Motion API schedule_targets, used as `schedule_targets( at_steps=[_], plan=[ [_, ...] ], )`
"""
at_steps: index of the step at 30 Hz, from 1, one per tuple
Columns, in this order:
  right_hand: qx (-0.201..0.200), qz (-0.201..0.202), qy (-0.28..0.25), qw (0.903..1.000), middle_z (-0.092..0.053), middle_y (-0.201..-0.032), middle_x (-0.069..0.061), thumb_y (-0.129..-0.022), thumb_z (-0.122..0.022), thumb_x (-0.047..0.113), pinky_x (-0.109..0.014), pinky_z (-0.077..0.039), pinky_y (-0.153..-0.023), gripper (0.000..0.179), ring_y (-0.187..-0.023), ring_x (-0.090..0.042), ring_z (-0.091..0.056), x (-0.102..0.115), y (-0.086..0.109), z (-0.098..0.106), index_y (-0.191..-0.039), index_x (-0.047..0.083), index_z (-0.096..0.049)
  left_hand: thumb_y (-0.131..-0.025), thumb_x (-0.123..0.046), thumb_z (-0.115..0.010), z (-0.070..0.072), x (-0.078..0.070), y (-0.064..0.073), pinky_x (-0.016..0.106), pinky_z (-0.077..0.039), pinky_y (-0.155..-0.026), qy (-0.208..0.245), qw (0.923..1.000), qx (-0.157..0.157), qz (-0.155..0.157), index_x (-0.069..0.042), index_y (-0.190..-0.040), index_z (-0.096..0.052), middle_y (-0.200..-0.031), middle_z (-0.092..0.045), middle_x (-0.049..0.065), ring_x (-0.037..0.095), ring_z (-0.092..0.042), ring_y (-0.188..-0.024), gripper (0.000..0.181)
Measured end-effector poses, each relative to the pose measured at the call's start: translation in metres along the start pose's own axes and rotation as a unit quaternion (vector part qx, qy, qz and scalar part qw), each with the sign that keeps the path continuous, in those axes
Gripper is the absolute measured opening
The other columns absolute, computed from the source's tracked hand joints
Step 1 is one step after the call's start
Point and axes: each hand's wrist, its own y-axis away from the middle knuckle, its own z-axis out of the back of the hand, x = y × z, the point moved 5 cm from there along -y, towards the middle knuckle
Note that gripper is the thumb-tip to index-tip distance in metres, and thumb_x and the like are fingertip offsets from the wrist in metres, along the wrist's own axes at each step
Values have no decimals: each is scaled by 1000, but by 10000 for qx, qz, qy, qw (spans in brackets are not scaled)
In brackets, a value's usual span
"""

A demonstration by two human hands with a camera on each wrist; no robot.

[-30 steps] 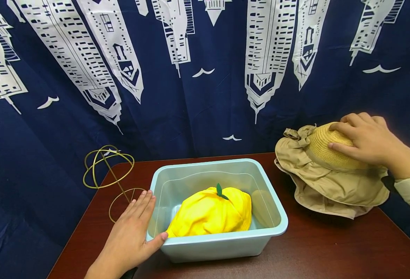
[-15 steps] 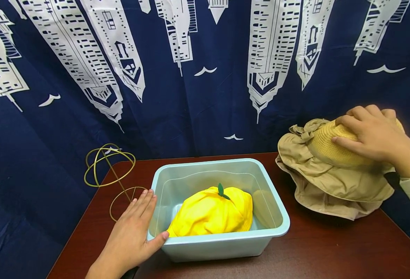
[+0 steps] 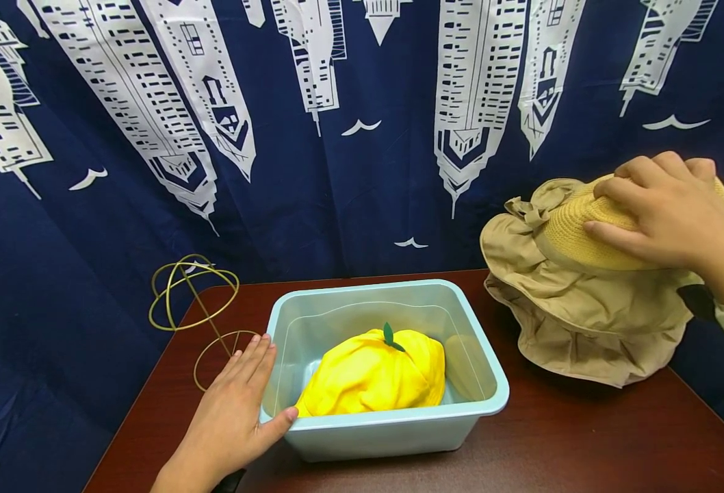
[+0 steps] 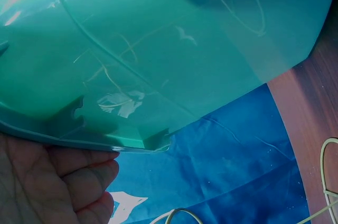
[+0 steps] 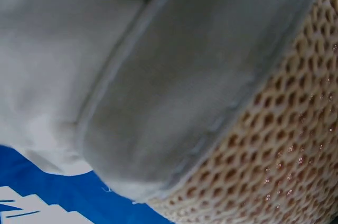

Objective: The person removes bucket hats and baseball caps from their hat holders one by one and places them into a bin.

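Note:
On the right, my right hand [image 3: 664,209] grips the woven yellow straw crown of a sun hat [image 3: 596,301]. Its wide beige cloth brim hangs down in wavy folds, with a cloth bow at the crown's left. The right wrist view is filled by the hat's cloth band [image 5: 174,86] and straw weave [image 5: 274,150]. My left hand [image 3: 229,407] rests with straight fingers along the left side of a pale blue plastic bin [image 3: 393,421], thumb on its front rim. Inside the bin lies a yellow cloth hat [image 3: 374,376] topped with a green leaf.
A gold wire hat stand [image 3: 204,322] stands at the table's left, just behind my left hand. The dark red-brown table [image 3: 540,445] runs under everything. Behind it hangs a navy cloth [image 3: 374,192] printed with white buildings.
My right hand has risen with the straw crown, tilting it up, and the beige brim has stretched downward beneath. The left hand and the bin have stayed put.

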Motion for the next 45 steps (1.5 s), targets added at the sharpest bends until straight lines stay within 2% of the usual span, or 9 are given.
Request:
schedule_targets(
  at_steps=[3,8,13,17,21,25,34,41,45],
  plan=[
    [-362,265,-47,9990,-54,-99,-17,-82,-61,55,-63,-27,-70,52,-89,-46,-43,12,-7,8,-101,7,-63,-87,-57,-62,0,0,0,54,-34,-111,-15,10000,-4,0,5,-141,-52,-148,-47,17,32,-36,-142,82],
    [-842,568,-42,9948,-54,-95,-18,-89,-36,73,-62,-26,-67,74,-84,-47,-41,32,-20,20,-97,5,-63,-86,-56,-63,0,1,0,54,-34,-111,-19,10000,-38,-37,5,-140,-52,-148,-47,18,33,-37,-142,82],
    [-1352,872,-114,9869,-54,-91,-20,-90,-37,72,-61,-25,-67,73,-82,-47,-41,56,-34,33,-91,4,-62,-86,-55,-63,0,1,-1,54,-34,-111,-25,10000,-65,-41,5,-140,-52,-148,-47,18,33,-36,-142,82],
    [-1598,1131,-257,9803,-54,-93,-21,-91,-40,69,-62,-27,-71,68,-85,-48,-43,75,-45,40,-90,4,-61,-85,-55,-64,0,2,-1,54,-34,-111,-24,9999,-110,-48,6,-140,-52,-148,-47,18,33,-36,-142,83],
    [-1594,1425,-332,9763,-54,-94,-23,-93,-43,64,-60,-28,-72,63,-87,-49,-44,93,-54,42,-92,4,-61,-85,-55,-64,-1,2,-1,53,-34,-111,-12,10000,-61,-2,5,-141,-51,-149,-46,18,32,-36,-142,83],
    [-1603,1504,-428,9746,-54,-94,-21,-94,-42,64,-60,-27,-71,62,-87,-47,-45,108,-62,40,-92,6,-61,-85,-55,-64,-2,2,0,53,-33,-112,68,10000,-53,13,4,-141,-51,-149,-46,17,32,-36,-142,83],
    [-1668,1291,-685,9751,-53,-95,-16,-93,-39,67,-63,-26,-75,60,-91,-42,-45,135,-75,29,-95,11,-61,-85,-56,-64,-2,2,1,53,-33,-112,75,9998,-152,-48,5,-140,-52,-149,-46,18,33,-36,-142,83],
    [-1683,1607,-684,9701,-54,-95,-16,-94,-44,59,-59,-28,-72,51,-90,-41,-46,158,-80,24,-96,11,-63,-86,-56,-64,-1,2,1,53,-33,-112,60,9999,-132,-18,5,-140,-52,-149,-47,18,32,-35,-143,83],
    [-1801,1854,-714,9634,-55,-95,-16,-94,-46,56,-58,-29,-72,49,-90,-42,-48,173,-84,22,-96,10,-63,-85,-57,-64,-1,2,1,53,-32,-112,58,9999,-149,-13,5,-140,-52,-148,-47,17,32,-35,-143,83]
  ],
)
